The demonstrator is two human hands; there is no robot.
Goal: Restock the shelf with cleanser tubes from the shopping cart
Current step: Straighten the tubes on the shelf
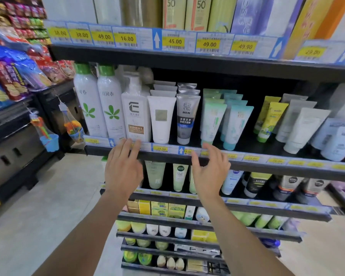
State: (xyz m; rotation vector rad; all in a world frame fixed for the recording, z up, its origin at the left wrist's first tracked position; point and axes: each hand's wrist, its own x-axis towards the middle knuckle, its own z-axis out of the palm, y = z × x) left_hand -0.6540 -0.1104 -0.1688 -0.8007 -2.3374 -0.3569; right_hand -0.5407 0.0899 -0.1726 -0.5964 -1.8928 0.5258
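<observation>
Cleanser tubes stand cap-down in rows on the middle shelf (267,168): white tubes (161,119), grey MEN tubes (186,118), mint green tubes (212,123), light blue tubes (237,126), yellow tubes (271,118) and pale grey tubes (305,128). My left hand (123,168) is held in front of the shelf's edge below the pump bottle, fingers apart, holding nothing. My right hand (209,172) hovers at the edge below the mint tubes, fingers spread and empty. No shopping cart is in view.
Two tall white spray bottles (99,104) and a Vitamin E pump bottle (135,112) stand left of the tubes. Boxes fill the top shelf (187,56). More tubes line the lower shelves (207,200). Snack bags (14,76) and hanging toys (48,136) are at left.
</observation>
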